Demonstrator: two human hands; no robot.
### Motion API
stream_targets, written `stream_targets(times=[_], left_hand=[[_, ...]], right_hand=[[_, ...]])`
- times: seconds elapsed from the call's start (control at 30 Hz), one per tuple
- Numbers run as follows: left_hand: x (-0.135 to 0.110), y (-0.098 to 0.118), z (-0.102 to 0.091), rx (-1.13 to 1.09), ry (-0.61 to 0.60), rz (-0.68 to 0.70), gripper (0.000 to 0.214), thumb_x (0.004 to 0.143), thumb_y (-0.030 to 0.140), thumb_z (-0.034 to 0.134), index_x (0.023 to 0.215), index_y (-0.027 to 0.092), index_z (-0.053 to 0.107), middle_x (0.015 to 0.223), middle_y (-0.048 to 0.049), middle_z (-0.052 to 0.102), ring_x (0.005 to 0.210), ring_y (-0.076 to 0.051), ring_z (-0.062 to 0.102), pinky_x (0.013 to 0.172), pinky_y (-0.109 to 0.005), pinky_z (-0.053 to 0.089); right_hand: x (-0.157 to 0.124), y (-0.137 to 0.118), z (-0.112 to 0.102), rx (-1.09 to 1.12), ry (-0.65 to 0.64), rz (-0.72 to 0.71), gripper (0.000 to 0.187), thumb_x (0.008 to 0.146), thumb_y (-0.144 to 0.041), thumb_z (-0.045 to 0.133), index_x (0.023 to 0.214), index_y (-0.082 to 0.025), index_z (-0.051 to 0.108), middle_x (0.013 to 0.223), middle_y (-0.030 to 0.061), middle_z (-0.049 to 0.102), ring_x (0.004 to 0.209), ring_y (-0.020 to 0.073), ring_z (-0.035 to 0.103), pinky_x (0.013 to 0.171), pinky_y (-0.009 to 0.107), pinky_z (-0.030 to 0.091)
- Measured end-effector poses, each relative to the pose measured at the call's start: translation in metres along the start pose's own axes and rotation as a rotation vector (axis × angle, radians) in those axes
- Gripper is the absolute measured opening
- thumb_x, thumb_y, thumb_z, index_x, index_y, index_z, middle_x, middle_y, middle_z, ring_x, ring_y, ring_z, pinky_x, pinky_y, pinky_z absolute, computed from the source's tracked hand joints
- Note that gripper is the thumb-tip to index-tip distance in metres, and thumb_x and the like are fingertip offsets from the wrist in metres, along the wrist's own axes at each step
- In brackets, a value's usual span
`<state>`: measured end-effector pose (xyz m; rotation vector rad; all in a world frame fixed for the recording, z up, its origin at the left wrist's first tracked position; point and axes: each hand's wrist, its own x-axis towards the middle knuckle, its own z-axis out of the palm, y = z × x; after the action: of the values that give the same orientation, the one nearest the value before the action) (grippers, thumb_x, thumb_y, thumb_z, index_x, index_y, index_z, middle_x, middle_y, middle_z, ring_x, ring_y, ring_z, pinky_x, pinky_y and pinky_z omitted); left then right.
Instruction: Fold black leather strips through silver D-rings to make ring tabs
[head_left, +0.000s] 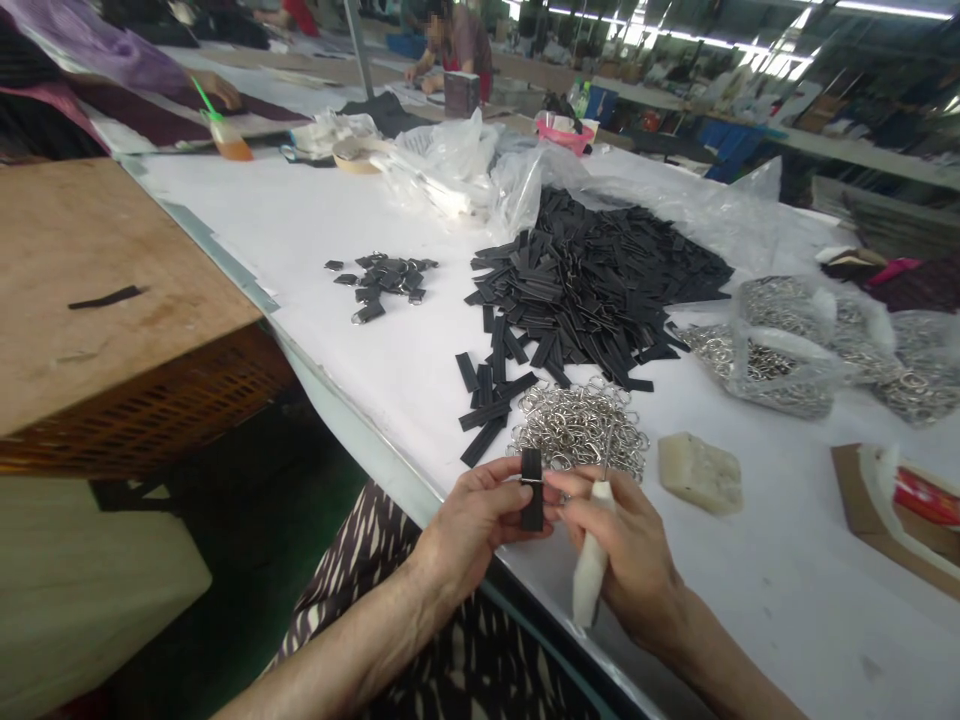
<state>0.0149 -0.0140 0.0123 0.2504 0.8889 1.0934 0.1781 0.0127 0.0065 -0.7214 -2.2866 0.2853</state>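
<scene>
My left hand pinches a short black strap between thumb and fingers, near the table's front edge. A thin metal ring crosses the strap at its middle. My right hand is closed around the pale, wrapped handle of an awl-like tool, its thin metal shaft pointing up and away. The right fingertips meet the strap's right side at the ring. Just beyond both hands lies a heap of silver metal rings. Behind it rises a large pile of black straps.
Several folded straps with rings lie at the left. A pale wax-like block, a cardboard box and plastic bags of rings are at the right. A wooden board adjoins the table's left side. Other people work farther back.
</scene>
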Motion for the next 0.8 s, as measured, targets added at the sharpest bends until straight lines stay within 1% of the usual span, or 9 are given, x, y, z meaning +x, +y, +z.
stream_targets(times=[0.1,0.2,0.33,0.4,0.47,0.53,0.63,0.73,0.8], left_hand=[[-0.001,0.001,0.003,-0.057,0.014,0.017,0.014,0.068,0.006,0.062,0.080,0.012,0.066,0.067,-0.0040,0.070,0.057,-0.011,0.063,0.062,-0.022,0.047],[-0.001,0.000,0.004,-0.101,0.016,0.014,0.014,0.067,0.006,0.063,0.079,0.012,0.067,0.068,-0.0041,0.070,0.061,-0.012,0.063,0.065,-0.022,0.046],[-0.003,-0.004,0.004,-0.160,0.076,-0.030,0.020,0.064,0.004,0.062,0.082,0.013,0.066,0.070,-0.0040,0.070,0.061,-0.014,0.061,0.067,-0.026,0.046],[-0.003,-0.005,0.002,-0.188,0.061,-0.062,0.022,0.061,0.002,0.061,0.081,0.012,0.064,0.069,-0.0039,0.069,0.061,-0.014,0.061,0.068,-0.028,0.046],[-0.003,-0.005,0.001,-0.218,0.032,-0.081,0.017,0.061,0.003,0.060,0.076,0.012,0.062,0.065,-0.0028,0.066,0.061,-0.014,0.060,0.069,-0.030,0.047],[-0.001,-0.005,0.001,-0.228,0.040,-0.086,0.008,0.064,0.009,0.064,0.068,0.013,0.058,0.058,0.0000,0.062,0.057,-0.014,0.059,0.067,-0.031,0.048],[0.001,-0.006,0.001,-0.180,0.112,-0.070,0.015,0.065,0.014,0.070,0.067,0.015,0.055,0.055,0.0028,0.059,0.050,-0.012,0.057,0.058,-0.030,0.049],[0.002,-0.009,0.004,-0.115,0.132,-0.014,0.016,0.065,0.013,0.071,0.070,0.015,0.057,0.059,0.0013,0.063,0.049,-0.013,0.060,0.057,-0.028,0.049],[0.001,-0.011,0.007,-0.091,0.108,0.047,0.012,0.068,0.015,0.069,0.070,0.015,0.058,0.062,-0.0002,0.066,0.054,-0.014,0.063,0.061,-0.028,0.050]], right_hand=[[0.003,-0.002,0.003,-0.101,-0.048,-0.128,0.022,0.084,-0.006,0.044,0.077,-0.019,0.059,0.099,0.0050,0.069,0.083,0.0202,0.059,0.069,0.035,0.049],[0.006,-0.002,0.008,-0.131,-0.032,-0.163,0.023,0.084,-0.005,0.044,0.072,-0.019,0.057,0.094,0.0068,0.070,0.079,0.0193,0.059,0.068,0.033,0.050],[0.005,-0.001,0.009,-0.018,0.048,-0.151,0.020,0.081,-0.002,0.046,0.085,-0.019,0.057,0.085,0.0080,0.069,0.078,0.0183,0.061,0.069,0.031,0.053],[0.003,-0.001,0.007,0.018,0.053,-0.131,0.021,0.080,-0.002,0.047,0.087,-0.019,0.057,0.083,0.0076,0.069,0.078,0.0187,0.061,0.068,0.031,0.053],[0.000,-0.001,0.006,0.032,0.045,-0.103,0.022,0.080,-0.002,0.046,0.086,-0.020,0.057,0.082,0.0071,0.069,0.079,0.0190,0.062,0.067,0.031,0.053],[-0.003,-0.002,0.007,0.064,0.035,-0.078,0.022,0.081,-0.002,0.046,0.086,-0.021,0.057,0.083,0.0064,0.068,0.079,0.0192,0.062,0.067,0.032,0.053],[-0.006,-0.007,0.009,0.151,0.028,0.011,0.020,0.080,-0.004,0.047,0.086,-0.022,0.056,0.087,0.0056,0.068,0.078,0.0187,0.062,0.068,0.033,0.052],[-0.005,-0.014,0.010,0.218,0.046,0.246,0.015,0.081,-0.009,0.051,0.087,-0.022,0.055,0.086,0.0044,0.066,0.076,0.0175,0.062,0.067,0.031,0.051],[-0.002,-0.017,0.008,0.246,0.050,0.417,0.011,0.081,-0.014,0.054,0.087,-0.022,0.054,0.080,0.0022,0.064,0.068,0.0155,0.060,0.061,0.027,0.049]])
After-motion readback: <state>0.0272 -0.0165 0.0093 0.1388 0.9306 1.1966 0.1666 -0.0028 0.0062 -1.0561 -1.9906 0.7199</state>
